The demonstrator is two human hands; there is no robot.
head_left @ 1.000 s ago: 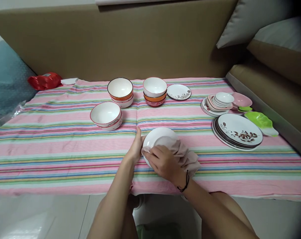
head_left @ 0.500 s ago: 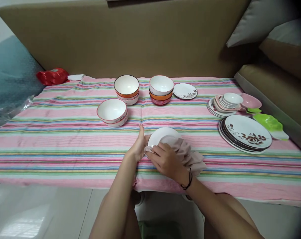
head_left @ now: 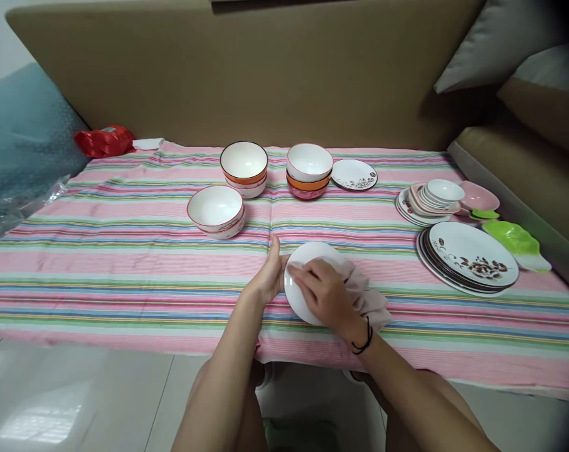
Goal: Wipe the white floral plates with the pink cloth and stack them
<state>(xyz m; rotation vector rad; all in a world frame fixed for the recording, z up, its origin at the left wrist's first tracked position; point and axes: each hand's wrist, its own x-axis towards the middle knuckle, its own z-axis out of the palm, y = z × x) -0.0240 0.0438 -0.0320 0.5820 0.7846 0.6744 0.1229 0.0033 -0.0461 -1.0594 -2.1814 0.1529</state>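
My left hand (head_left: 271, 276) grips the left edge of a white plate (head_left: 296, 298), thumb up and the other fingers under the rim. Over the plate's face, my right hand (head_left: 329, 295) presses a pale pink cloth (head_left: 366, 298) against it. The cloth's loose end hangs over the plate's right side, and part of it is hidden beneath my right hand. Beyond my left hand stands a pair of nested bowls with red rims (head_left: 217, 210).
Behind are two bowl stacks (head_left: 244, 163) (head_left: 309, 164) and a flowered plate (head_left: 354, 172). To the right lie stacked flowered plates (head_left: 475, 251), small dishes (head_left: 441, 191), a pink dish (head_left: 479, 196) and a green leaf-shaped dish (head_left: 510, 238). A red package (head_left: 106, 141) sits at the far left on the striped cloth (head_left: 124, 251).
My right hand has moved with the pink cloth from the plate's lower left rim inward across its face. My left hand keeps its hold. The whole view has shifted slightly.
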